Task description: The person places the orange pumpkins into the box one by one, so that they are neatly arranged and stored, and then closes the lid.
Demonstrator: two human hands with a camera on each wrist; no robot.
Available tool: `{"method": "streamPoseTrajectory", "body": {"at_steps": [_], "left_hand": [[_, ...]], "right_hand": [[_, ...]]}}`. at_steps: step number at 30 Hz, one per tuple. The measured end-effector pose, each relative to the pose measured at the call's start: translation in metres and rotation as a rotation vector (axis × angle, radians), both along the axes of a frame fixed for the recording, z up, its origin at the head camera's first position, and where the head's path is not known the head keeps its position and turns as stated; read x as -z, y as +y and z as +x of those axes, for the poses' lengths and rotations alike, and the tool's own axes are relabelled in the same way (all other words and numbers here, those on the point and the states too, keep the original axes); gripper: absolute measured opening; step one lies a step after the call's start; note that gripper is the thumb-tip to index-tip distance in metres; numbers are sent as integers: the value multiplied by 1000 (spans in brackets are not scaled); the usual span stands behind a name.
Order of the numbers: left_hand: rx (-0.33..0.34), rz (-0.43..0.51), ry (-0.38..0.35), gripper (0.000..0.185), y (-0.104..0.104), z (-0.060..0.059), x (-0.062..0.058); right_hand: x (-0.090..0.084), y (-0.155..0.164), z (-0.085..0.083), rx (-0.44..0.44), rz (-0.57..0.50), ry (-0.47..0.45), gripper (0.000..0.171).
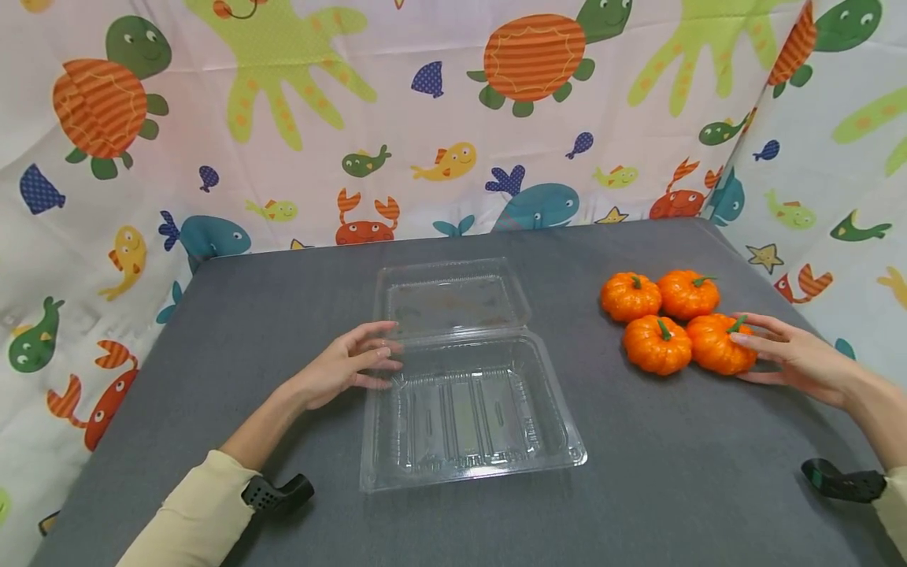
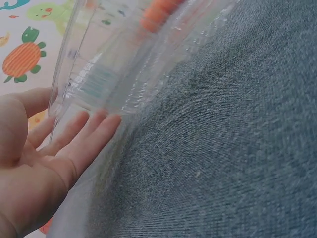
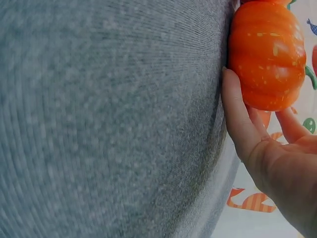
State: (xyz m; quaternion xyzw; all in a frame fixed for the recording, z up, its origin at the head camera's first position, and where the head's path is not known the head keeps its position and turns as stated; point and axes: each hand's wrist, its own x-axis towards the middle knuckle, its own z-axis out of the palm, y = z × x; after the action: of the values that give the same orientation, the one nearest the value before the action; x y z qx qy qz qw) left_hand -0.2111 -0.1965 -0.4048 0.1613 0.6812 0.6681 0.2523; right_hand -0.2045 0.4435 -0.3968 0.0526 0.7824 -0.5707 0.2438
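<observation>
A clear plastic clamshell container [image 1: 471,472] lies opened out on the grey table, its lid [image 1: 453,272] folded back toward the far side. At its left edge, near the hinge, is my left hand [image 1: 354,358], fingers spread and fingertips right at the rim; the left wrist view shows the fingers [image 2: 96,141] close against the clear wall. Several small orange pumpkins with green stems sit in a cluster to the right. My right hand [image 1: 797,354] reaches round the right side of the nearest right pumpkin [image 1: 716,350], with fairly straight, spread fingers touching it.
The other pumpkins stand close against that one: a front left pumpkin [image 1: 655,350], a back left pumpkin [image 1: 627,299] and a back right pumpkin [image 1: 687,293]. A curtain [image 1: 305,185] with sea animals hangs behind and beside the grey table [image 1: 298,291].
</observation>
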Motion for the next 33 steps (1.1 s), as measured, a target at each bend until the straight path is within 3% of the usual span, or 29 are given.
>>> {"method": "streamPoseTrajectory", "body": {"at_steps": [12, 22, 24, 28, 31, 33], "left_hand": [[-56, 17, -24, 60, 0, 2, 2], [-31, 41, 17, 48, 4, 0, 1], [-34, 36, 27, 46, 5, -1, -1], [-39, 26, 44, 44, 8, -5, -2], [-45, 21, 47, 44, 10, -7, -2], [-48, 20, 51, 45, 10, -8, -2]], "right_hand": [[2, -5, -3, -27, 54, 15, 84], [2, 4, -1, 27, 139, 85, 69], [-1, 9, 0, 43, 141, 121, 59], [-9, 19, -3, 120, -48, 165, 39], [-16, 22, -7, 180, -229, 187, 35], [-24, 19, -10, 206, -262, 198, 35]]}}
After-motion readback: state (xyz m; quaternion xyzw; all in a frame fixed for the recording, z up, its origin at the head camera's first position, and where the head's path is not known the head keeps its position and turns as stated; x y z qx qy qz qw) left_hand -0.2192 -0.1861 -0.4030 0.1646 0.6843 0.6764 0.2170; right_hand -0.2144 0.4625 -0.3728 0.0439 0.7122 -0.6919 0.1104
